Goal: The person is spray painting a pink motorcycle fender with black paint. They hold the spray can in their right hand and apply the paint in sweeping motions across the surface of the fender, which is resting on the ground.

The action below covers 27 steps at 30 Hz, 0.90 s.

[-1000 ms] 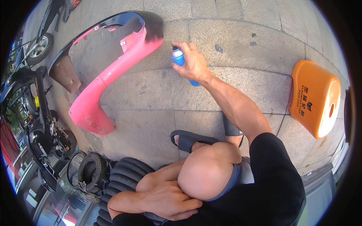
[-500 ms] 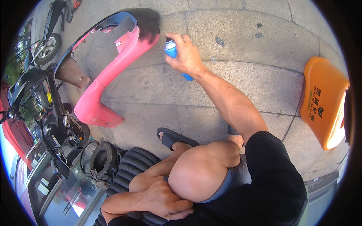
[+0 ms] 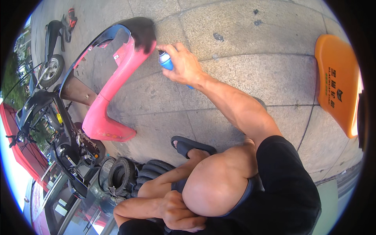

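Observation:
My right hand (image 3: 182, 64) is closed around a blue spray can (image 3: 166, 61), its forefinger over the dark nozzle. The can's top points at the upper right part of a curved pink scooter body panel (image 3: 113, 80), a short gap away. That end of the panel carries black paint (image 3: 141, 31), fading to pink along a ragged edge. The panel's inner side and one long rim look dark. Beside my bent knee, my left hand (image 3: 178, 211) rests with fingers curled, and no object shows in it.
A partly stripped black scooter (image 3: 64, 145) stands at the left, near a wheel (image 3: 51, 71). Worn tyres (image 3: 121, 174) lie by my left leg. A brown piece (image 3: 78, 91) sits behind the panel. An orange plastic board or seat (image 3: 337, 86) stands at the right on the paving.
The view has shifted, so the panel appears lower and further left. My right hand stays beside the panel's painted end with the can. Black near the right edge looks somewhat denser.

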Tool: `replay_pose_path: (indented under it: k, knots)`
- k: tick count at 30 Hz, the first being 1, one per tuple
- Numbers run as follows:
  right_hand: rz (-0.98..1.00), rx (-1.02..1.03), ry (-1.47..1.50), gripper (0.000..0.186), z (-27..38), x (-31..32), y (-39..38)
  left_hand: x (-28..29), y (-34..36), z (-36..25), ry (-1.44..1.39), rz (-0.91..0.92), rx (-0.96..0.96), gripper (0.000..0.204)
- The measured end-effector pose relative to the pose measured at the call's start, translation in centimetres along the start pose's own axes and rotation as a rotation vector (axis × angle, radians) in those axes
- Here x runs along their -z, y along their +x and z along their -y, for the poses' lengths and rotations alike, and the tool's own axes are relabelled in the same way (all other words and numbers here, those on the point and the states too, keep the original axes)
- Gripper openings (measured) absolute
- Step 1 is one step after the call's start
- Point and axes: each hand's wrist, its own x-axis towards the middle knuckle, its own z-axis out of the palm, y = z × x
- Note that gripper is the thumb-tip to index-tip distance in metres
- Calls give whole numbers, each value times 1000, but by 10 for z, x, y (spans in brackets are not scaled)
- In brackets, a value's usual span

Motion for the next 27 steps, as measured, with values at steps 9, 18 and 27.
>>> replay_pose_path:
  k: [9,18,27]
  knots:
    - [-35,-157,-29,73,-13,7,25,0,2,7,-35,1,-68,29]
    - [-13,-155,-6,72,2,4,29,5,8,13,-42,-22,-128,28]
    - [-101,-181,-10,73,-4,11,37,6,11,18,-61,-58,-189,28]
